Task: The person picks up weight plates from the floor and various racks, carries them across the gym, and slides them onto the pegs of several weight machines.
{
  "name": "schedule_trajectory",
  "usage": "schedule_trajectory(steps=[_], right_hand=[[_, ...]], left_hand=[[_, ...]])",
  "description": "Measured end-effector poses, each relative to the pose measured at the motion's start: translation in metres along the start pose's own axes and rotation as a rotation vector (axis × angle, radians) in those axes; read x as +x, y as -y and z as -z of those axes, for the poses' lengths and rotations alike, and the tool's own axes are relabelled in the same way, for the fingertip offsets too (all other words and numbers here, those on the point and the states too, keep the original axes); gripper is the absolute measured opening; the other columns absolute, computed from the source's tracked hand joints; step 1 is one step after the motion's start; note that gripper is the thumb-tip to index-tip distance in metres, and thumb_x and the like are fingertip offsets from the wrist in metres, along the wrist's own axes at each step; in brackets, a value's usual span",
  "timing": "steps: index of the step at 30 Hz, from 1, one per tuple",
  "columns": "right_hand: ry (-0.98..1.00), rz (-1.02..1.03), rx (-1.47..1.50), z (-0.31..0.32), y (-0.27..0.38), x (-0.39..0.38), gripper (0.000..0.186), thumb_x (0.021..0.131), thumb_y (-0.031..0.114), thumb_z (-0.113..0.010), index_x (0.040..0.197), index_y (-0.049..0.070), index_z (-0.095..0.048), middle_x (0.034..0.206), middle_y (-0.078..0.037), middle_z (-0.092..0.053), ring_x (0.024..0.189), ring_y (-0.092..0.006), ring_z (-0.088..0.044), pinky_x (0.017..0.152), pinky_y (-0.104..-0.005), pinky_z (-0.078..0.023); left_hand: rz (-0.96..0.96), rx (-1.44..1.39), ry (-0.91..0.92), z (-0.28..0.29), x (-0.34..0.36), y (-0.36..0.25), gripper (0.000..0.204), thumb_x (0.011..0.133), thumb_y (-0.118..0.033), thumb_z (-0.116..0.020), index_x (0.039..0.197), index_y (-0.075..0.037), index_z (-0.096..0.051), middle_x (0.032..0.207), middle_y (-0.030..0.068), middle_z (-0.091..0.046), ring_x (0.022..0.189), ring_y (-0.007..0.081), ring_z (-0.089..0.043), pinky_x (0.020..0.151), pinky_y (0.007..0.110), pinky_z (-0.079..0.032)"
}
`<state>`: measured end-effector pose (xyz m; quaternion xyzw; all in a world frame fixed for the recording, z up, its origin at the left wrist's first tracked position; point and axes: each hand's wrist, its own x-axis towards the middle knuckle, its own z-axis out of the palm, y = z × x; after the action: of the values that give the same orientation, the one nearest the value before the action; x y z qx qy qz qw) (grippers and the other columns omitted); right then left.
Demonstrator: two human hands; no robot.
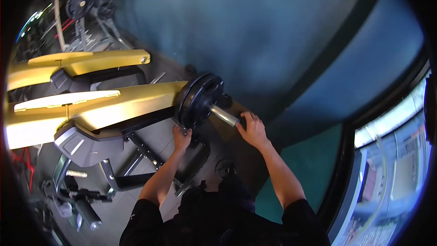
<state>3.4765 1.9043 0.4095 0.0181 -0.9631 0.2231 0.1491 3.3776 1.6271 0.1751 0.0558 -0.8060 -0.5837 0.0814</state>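
Black round weight plates (199, 100) are stacked on a bare silver metal sleeve (224, 115) at the end of a yellow machine arm (148, 101). My left hand (182, 140) is at the lower edge of the plates, fingers bent against the rim; its fingertips are partly hidden. Beside the sleeve's free end is my right hand (253, 130), thumb and fingers apart, with the thumb close to or touching the metal tip. No plate is in my right hand.
Left of me, a grey angular cover (86, 143) hangs under the yellow arm, above a black frame (136, 180). A second yellow arm (109, 61) lies beyond. Another plate-loaded machine (82, 3) stands far left. A blue-green wall (255, 32) rises ahead; a window (391, 164) is at right.
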Motion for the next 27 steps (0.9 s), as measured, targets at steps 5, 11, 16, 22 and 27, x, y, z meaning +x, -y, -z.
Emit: schedule_trajectory(steps=[5,11,16,22,27], right_hand=[[0.09,0.134,-0.129,-0.064,-0.08,0.151,0.049,0.081,0.025,-0.073,0.119,0.005,-0.05,0.11,-0.018,-0.063,0.104,-0.0368,-0.06,0.087,-0.0474,-0.049],[0.27,0.265,-0.039,-0.133,-0.062,0.245,0.053,0.074,0.023,-0.081,0.113,0.005,-0.049,0.111,-0.015,-0.057,0.109,-0.0348,-0.057,0.091,-0.045,-0.048],[0.237,0.391,0.042,-0.149,-0.106,0.263,0.055,0.063,0.01,-0.086,0.107,0.002,-0.054,0.108,-0.016,-0.059,0.107,-0.0347,-0.057,0.092,-0.0425,-0.048],[0.304,0.566,0.347,-0.152,-0.126,0.265,0.051,0.059,0.006,-0.084,0.101,-0.002,-0.057,0.089,-0.022,-0.065,0.086,-0.0423,-0.063,0.076,-0.0472,-0.051],[0.514,0.689,0.421,-0.119,-0.187,0.227,0.044,0.065,0.021,-0.081,0.099,0.0,-0.064,0.087,-0.021,-0.067,0.083,-0.0384,-0.066,0.075,-0.0434,-0.052]], left_hand=[[0.039,0.282,-0.398,-0.07,0.018,-0.039,0.064,0.073,-0.016,-0.076,0.121,0.009,-0.042,0.112,0.0257,-0.05,0.107,0.0417,-0.049,0.101,0.045,-0.038],[0.18,0.385,-0.8,-0.078,0.026,-0.041,0.049,0.071,-0.017,-0.078,0.101,0.001,-0.045,0.096,0.0226,-0.054,0.094,0.0404,-0.055,0.088,0.045,-0.045],[0.243,0.389,-0.776,-0.093,0.026,-0.042,0.049,0.069,-0.017,-0.082,0.102,-0.004,-0.049,0.087,0.0206,-0.065,0.079,0.0401,-0.065,0.073,0.044,-0.052],[0.356,0.479,-0.457,-0.075,0.006,-0.057,0.045,0.066,-0.021,-0.084,0.103,-0.002,-0.067,0.098,0.0227,-0.07,0.093,0.0388,-0.069,0.081,0.043,-0.055],[0.204,0.542,-0.314,-0.089,-0.068,-0.103,0.047,0.063,-0.018,-0.084,0.103,0.001,-0.066,0.091,0.0223,-0.071,0.086,0.0347,-0.071,0.076,0.04,-0.056]])
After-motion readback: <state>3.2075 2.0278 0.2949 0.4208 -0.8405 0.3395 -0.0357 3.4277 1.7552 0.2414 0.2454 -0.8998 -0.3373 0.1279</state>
